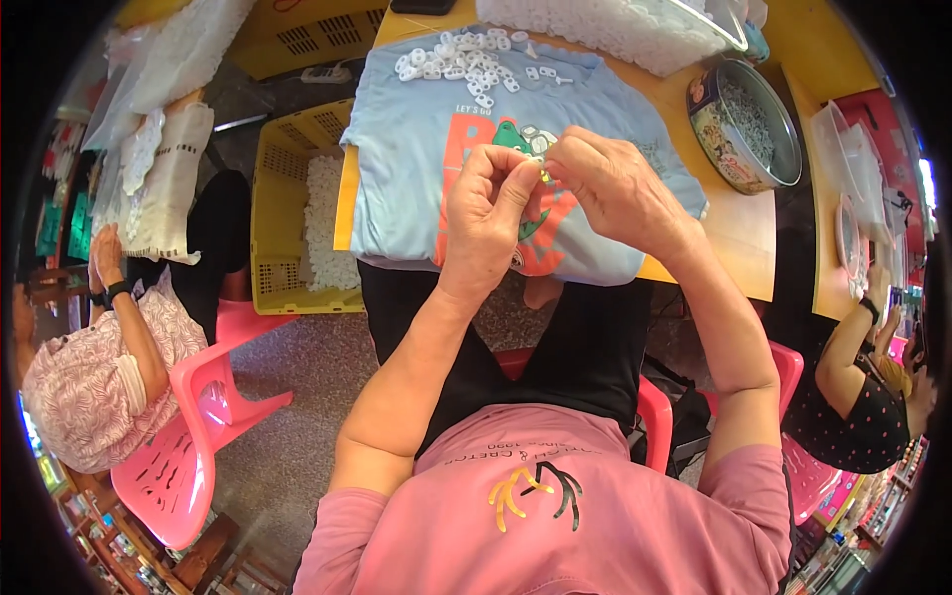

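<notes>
My left hand (490, 208) is closed in a pinch on a small white plastic piece (536, 161), above a light blue T-shirt (397, 149) spread on the table. Thumb and fingers of my right hand (613, 188) are pressed together right beside that piece, the fingertips of both hands almost meeting. Whatever is between the right fingertips is too small to make out; a yellowish glint shows there. Beyond my hands, a loose pile of small white plastic pieces (458, 64) with holes lies on the shirt, a few lying apart at its right.
At the right stands a round tin (714, 134) holding many small metal pieces (749, 119). A clear bin (732, 28) of white parts sits at the far edge. Left of the table is a yellow crate (278, 198) with more white parts. People sit on pink chairs (203, 426) at both sides.
</notes>
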Tool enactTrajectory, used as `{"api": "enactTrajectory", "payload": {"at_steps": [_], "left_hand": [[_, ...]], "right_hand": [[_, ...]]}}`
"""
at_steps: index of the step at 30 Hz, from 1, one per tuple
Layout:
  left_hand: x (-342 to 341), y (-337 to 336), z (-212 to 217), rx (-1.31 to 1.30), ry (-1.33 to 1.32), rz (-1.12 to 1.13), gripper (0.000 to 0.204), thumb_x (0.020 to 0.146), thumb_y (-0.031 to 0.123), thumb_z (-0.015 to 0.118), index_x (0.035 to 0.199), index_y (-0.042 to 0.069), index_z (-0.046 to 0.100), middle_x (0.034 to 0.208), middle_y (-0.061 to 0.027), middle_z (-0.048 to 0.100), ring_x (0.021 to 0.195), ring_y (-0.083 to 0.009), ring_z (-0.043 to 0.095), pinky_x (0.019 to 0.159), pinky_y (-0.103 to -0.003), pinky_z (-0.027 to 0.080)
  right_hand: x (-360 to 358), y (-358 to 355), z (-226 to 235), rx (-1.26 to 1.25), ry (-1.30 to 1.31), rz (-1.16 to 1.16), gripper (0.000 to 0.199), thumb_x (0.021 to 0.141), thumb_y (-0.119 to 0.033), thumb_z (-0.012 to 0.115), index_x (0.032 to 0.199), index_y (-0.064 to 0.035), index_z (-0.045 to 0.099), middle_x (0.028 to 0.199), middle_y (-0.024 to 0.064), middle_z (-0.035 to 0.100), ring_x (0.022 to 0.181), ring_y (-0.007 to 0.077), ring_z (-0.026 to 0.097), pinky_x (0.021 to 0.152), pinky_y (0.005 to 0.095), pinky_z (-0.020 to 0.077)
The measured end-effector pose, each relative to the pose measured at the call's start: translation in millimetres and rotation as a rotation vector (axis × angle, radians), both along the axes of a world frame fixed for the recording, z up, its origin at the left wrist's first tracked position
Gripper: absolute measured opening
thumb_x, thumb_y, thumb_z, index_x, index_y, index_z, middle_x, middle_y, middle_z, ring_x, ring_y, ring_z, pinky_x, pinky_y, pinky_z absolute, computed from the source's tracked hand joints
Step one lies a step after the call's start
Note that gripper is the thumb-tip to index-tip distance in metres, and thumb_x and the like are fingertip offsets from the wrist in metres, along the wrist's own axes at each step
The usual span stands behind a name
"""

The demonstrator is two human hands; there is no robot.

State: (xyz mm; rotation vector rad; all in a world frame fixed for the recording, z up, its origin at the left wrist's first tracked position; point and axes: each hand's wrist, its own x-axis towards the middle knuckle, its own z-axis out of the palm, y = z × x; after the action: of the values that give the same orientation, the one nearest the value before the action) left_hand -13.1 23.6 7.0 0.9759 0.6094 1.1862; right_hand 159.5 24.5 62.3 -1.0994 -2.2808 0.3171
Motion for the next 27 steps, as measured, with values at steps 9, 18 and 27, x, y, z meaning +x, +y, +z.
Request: {"api": "enactTrajectory", "payload": {"at_steps": [9, 18, 27], "left_hand": [[-3, 0, -2, -0.034, -0.082, -0.015, 0.008, 0.099, 0.01, 0.058, 0.098, 0.005, 0.053, 0.079, 0.0014, 0.057, 0.066, -0.0037, 0.051, 0.059, -0.019, 0.044], [-2, 2, -3, -0.06, -0.078, -0.001, 0.009, 0.098, 0.01, 0.06, 0.097, 0.005, 0.053, 0.079, 0.0011, 0.059, 0.065, -0.0038, 0.051, 0.059, -0.019, 0.043], [-1, 2, -5, -0.012, -0.068, -0.007, 0.009, 0.098, 0.011, 0.06, 0.099, 0.004, 0.055, 0.082, -0.0033, 0.061, 0.065, -0.0073, 0.05, 0.06, -0.021, 0.042]], "right_hand": [[-10, -3, -11, 0.004, 0.136, -0.025, 0.008, 0.085, 0.004, 0.061, 0.086, 0.0006, 0.054, 0.075, 0.014, 0.054, 0.064, 0.0344, 0.055, 0.055, 0.0393, 0.0442], [-14, -6, -15, -0.058, 0.221, -0.106, 0.008, 0.093, -0.004, 0.057, 0.088, 0.0011, 0.054, 0.076, 0.014, 0.055, 0.066, 0.0337, 0.057, 0.058, 0.0379, 0.0458], [1, -9, 1, -0.123, 0.205, -0.115, 0.015, 0.099, -0.013, 0.054, 0.095, 0.0013, 0.056, 0.082, 0.0136, 0.06, 0.072, 0.0308, 0.059, 0.066, 0.0365, 0.0476]]}}
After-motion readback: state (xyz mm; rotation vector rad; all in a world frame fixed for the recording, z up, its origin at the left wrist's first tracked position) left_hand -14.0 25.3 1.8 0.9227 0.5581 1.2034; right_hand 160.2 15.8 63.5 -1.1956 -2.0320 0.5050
